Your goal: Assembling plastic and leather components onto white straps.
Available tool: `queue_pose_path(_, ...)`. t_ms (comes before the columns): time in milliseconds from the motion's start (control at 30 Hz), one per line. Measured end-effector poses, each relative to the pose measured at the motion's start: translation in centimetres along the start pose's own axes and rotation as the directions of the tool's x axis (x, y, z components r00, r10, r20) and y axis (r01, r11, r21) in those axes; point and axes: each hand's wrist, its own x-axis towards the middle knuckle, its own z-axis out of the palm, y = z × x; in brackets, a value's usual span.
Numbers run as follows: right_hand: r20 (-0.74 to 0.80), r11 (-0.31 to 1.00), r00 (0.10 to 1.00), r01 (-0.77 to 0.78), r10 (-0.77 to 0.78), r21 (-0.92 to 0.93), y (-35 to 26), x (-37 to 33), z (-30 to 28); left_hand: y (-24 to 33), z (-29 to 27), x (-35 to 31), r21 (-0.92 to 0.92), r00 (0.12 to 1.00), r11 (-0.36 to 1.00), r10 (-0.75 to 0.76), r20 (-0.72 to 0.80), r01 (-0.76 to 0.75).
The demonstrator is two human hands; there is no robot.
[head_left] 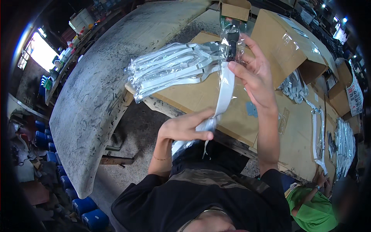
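Your right hand (253, 73) is closed on a white strap (226, 91), thumb in front just below its black fitting (233, 43). Clear plastic wraps the fitting and reaches above your fingertips. From that grip the strap hangs down and toward your left hand (189, 125), passing between its thumb and fingers; that part is blurred, so you cannot tell how firmly the left hand holds it. More shiny clear plastic shows below your left palm.

Left of your right-hand grip, a pile of bagged white straps (174, 69) lies near, partly on the cardboard (237, 120) that stretches below both hands. A small blue-grey piece (252, 109) lies just beside your right wrist. To the right of that grip stands an open carton (282, 46); farther right and lower, a co-worker's hand (321, 178) is at the end of another white strap (315, 131).
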Motion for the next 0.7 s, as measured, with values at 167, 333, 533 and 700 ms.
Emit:
queue_pose_path(167,-0.004,0.999,1.0,0.01,-0.01,-0.042,-0.4,0.4,0.2,2.0,-1.6,3.3,0.293,0.916,0.952,0.033,-0.4,0.093)
queue_pose_path(333,-0.056,0.991,0.995,0.071,-0.078,-0.11,-0.2,0.1,0.4,4.0,-2.6,5.8,0.226,0.717,0.974,0.164,-0.677,-0.01)
queue_pose_path(533,-0.103,0.982,0.988,0.096,-0.113,-0.161,-0.3,-1.0,0.0,4.8,-3.6,4.9,0.531,0.556,0.736,0.253,-0.792,0.421)
queue_pose_path(700,-0.035,0.989,0.996,0.076,-0.081,-0.125,1.3,-1.3,1.4,5.8,-3.0,7.3,-0.109,0.577,0.935,0.114,-0.809,-0.337)
